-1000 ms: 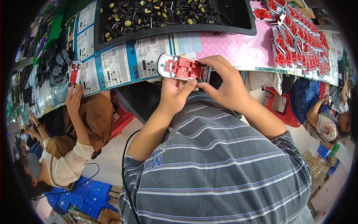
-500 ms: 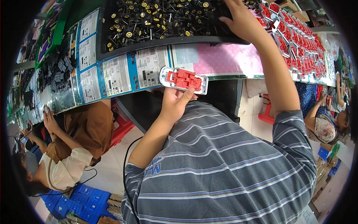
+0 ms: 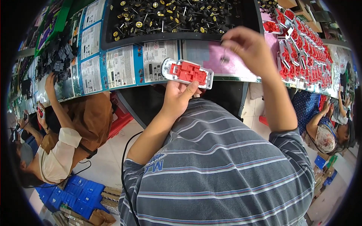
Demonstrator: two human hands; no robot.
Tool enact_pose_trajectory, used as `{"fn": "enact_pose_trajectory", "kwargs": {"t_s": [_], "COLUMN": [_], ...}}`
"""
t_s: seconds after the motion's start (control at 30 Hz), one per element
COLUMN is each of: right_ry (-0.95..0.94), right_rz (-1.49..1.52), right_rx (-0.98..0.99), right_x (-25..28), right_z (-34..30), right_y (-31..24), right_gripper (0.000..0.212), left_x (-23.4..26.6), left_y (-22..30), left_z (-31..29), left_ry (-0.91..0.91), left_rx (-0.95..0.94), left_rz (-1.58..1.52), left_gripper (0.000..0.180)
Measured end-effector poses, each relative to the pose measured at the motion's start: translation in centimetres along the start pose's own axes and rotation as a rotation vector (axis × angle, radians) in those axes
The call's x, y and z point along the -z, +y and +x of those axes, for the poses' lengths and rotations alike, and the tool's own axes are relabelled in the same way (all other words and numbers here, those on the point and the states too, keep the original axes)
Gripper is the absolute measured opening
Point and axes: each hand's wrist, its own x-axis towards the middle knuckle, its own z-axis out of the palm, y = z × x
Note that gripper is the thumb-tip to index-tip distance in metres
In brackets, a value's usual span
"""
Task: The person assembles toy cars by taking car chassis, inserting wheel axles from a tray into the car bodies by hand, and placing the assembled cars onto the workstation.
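Note:
My left hand (image 3: 178, 98) is closed on the near right end of a toy car body (image 3: 187, 72), a silvery-white shell with a red inner part facing up. It is held just over the table's front edge. My right hand (image 3: 247, 51) is above the pink patch of the table, fingers pinched together and smeared by motion. Below its fingertips shows a small blurred dark piece (image 3: 224, 59), which looks like a wheel axle. Past the car body stands a black tray (image 3: 162, 37) heaped with black and yellow wheels on metal axles (image 3: 162, 17).
Many red-and-white car bodies (image 3: 301, 49) lie in rows at the right. Dark plastic parts (image 3: 62, 56) are piled at the left. Printed sheets (image 3: 120, 67) cover the tabletop. A co-worker in a light top (image 3: 60, 154) sits at the left, another person (image 3: 320, 128) at the right.
My right hand has come out of the wheel tray, back toward me, with its fingers now pinched. The left hand still holds the car body, nearly in place. The left co-worker's hand has reached toward the dark parts.

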Motion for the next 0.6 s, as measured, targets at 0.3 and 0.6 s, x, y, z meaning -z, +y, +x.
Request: {"fn": "enact_pose_trajectory", "kwargs": {"t_s": [0.3,0.6], "right_ry": [-0.040,-0.157], "right_rz": [-0.251,-0.294], "right_rx": [0.010,0.168], "right_x": [-4.7,-4.6], "right_z": [-4.6,-5.8], "right_y": [-0.8,-2.8], "right_gripper": [0.015,0.065], "left_x": [-1.3,-0.1], "left_y": [-0.3,0.2], "left_z": [0.7,-0.5], "left_ry": [-0.027,-0.070], "left_rx": [-0.053,0.029], "left_rz": [-0.039,0.006], "left_gripper": [0.038,0.061]}}
